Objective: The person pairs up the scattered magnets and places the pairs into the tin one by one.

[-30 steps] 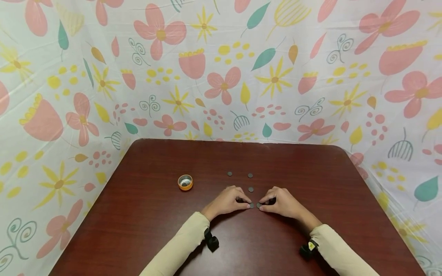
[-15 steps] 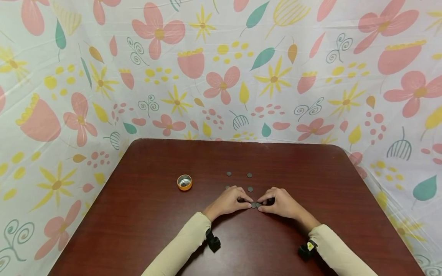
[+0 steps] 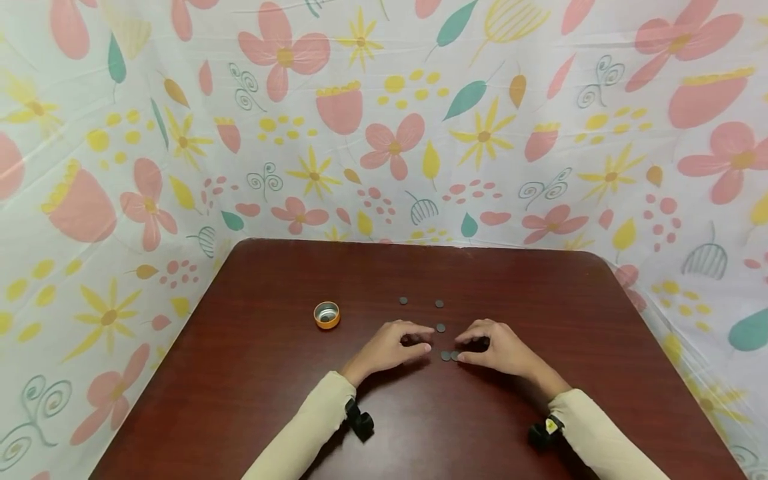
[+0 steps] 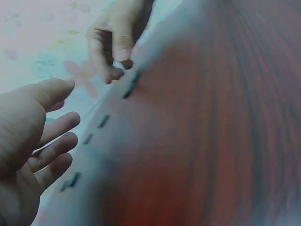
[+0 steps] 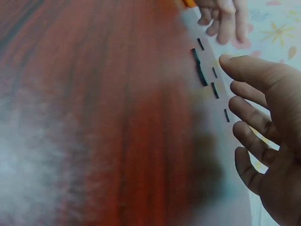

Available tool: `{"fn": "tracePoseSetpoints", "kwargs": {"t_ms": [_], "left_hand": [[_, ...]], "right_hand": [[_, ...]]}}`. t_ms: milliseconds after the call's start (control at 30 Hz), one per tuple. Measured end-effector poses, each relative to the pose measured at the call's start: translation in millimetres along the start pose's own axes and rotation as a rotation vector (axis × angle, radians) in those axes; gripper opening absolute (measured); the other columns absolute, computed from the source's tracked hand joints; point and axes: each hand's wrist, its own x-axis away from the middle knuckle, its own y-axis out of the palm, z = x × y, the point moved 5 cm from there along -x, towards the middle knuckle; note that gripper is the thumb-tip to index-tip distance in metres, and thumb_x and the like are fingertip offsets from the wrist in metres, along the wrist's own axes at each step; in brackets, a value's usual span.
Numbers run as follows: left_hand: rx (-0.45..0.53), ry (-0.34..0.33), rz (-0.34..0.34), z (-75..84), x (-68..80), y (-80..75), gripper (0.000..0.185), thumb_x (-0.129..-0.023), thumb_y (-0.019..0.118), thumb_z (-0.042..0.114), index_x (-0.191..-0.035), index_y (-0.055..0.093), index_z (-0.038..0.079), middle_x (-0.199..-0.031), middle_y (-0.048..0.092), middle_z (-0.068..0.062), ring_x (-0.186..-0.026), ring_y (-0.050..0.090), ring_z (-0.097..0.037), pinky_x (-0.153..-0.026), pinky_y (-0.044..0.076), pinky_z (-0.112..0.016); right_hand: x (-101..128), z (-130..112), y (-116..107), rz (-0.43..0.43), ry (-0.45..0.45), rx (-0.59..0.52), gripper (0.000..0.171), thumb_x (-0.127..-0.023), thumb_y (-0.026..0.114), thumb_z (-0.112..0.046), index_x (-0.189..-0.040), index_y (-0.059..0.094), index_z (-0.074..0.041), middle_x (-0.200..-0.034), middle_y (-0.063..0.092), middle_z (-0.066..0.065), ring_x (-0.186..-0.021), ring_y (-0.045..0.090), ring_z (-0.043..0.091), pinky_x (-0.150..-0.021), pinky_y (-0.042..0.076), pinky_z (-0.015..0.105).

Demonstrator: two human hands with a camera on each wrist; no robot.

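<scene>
Coins (image 3: pixel 450 356) lie as a touching pair on the table (image 3: pixel 270 373) between the left hand (image 3: pixel 390 345) and right hand (image 3: pixel 501 348), both relaxed and grasping nothing.

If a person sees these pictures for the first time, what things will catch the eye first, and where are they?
Two hands, the left hand and the right hand, rest near the front middle of a dark red table, with two small dark discs lying side by side between them. A small orange cap stands to the left, and flowered cloth surrounds the table.
</scene>
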Motion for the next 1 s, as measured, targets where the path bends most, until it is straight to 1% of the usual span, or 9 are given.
{"fn": "tracePoseSetpoints", "kwargs": {"t_ms": [67,267,300,367,500,600,700,867,1000], "left_hand": [[0.017,-0.016,0.034,0.3,5.2,-11.9,0.048,-0.1,0.065,0.046,-0.141,0.065,0.02,-0.128,0.07,0.003,-0.113,0.064,-0.01,-0.095,0.052,-0.031],[0.028,-0.089,0.236,-6.4,27.0,-67.6,0.045,-0.095,0.071,0.049,-0.136,0.067,0.032,-0.134,0.066,0.008,-0.128,0.058,-0.014,-0.106,0.047,-0.046],[0.021,-0.109,0.274,-10.2,31.2,-77.1,0.043,-0.094,0.072,0.049,-0.135,0.067,0.034,-0.135,0.066,0.008,-0.129,0.057,-0.014,-0.106,0.047,-0.046],[0.019,-0.135,0.327,-18.8,40.5,-92.8,0.043,-0.093,0.074,0.048,-0.133,0.069,0.034,-0.138,0.064,0.003,-0.115,0.063,-0.019,-0.1,0.05,-0.048],[0.025,-0.175,0.409,-43.1,59.3,-115.3,0.048,-0.091,0.078,0.044,-0.135,0.068,0.031,-0.144,0.06,-0.004,-0.118,0.062,-0.021,-0.101,0.048,-0.051],[0.041,-0.212,0.433,-63.3,74.4,-123.8,0.055,-0.09,0.08,0.04,-0.14,0.065,0.026,-0.149,0.056,-0.004,-0.14,0.048,-0.02,-0.111,0.041,-0.054],[0.051,-0.247,0.44,-79.7,88.0,-127.5,0.061,-0.088,0.082,0.036,-0.143,0.063,0.018,-0.152,0.054,-0.006,-0.145,0.043,-0.023,-0.112,0.039,-0.058],[0.034,-0.252,0.439,-92.5,100.6,-130.1,0.066,-0.087,0.083,0.035,-0.145,0.06,0.012,-0.151,0.054,-0.008,-0.141,0.048,-0.027,-0.11,0.041,-0.057],[0.016,-0.27,0.439,-95.5,105.9,-130.9,0.069,-0.086,0.084,0.038,-0.146,0.059,0.014,-0.143,0.061,-0.006,-0.122,0.062,-0.025,-0.098,0.052,-0.05]], "right_hand": [[0,0,-2,0.007,0.006,-0.002,0.029,-0.083,0.088,-0.031,-0.109,0.081,-0.021,-0.102,0.072,-0.009,-0.094,0.063,0.013,-0.077,0.054,0.035],[-1,-3,1,-0.009,-0.005,0.007,0.033,-0.085,0.085,-0.037,-0.113,0.08,-0.02,-0.106,0.072,-0.011,-0.101,0.062,0.011,-0.081,0.054,0.036],[-1,-4,2,-0.014,-0.01,0.008,0.034,-0.086,0.085,-0.039,-0.113,0.08,-0.02,-0.106,0.072,-0.011,-0.101,0.061,0.011,-0.081,0.054,0.036],[-2,-6,6,-0.025,-0.013,0.009,0.036,-0.087,0.083,-0.041,-0.114,0.08,-0.019,-0.106,0.071,-0.011,-0.099,0.061,0.011,-0.08,0.053,0.035],[-4,-8,10,-0.036,-0.014,0.009,0.037,-0.086,0.083,-0.043,-0.114,0.08,-0.019,-0.105,0.07,-0.011,-0.096,0.06,0.01,-0.077,0.053,0.033],[-4,-8,13,-0.045,-0.012,0.004,0.036,-0.085,0.084,-0.042,-0.113,0.08,-0.02,-0.104,0.069,-0.011,-0.095,0.059,0.01,-0.077,0.052,0.032],[-5,-8,16,-0.056,-0.017,0.003,0.037,-0.085,0.084,-0.044,-0.113,0.08,-0.02,-0.103,0.069,-0.011,-0.095,0.058,0.009,-0.078,0.051,0.031],[-8,-7,20,-0.061,-0.031,0.005,0.038,-0.084,0.084,-0.047,-0.112,0.081,-0.021,-0.102,0.068,-0.012,-0.093,0.056,0.008,-0.077,0.05,0.031],[-11,-7,22,-0.054,-0.041,-0.005,0.035,-0.083,0.085,-0.044,-0.11,0.081,-0.023,-0.099,0.067,-0.012,-0.091,0.054,0.008,-0.075,0.048,0.03]]}}
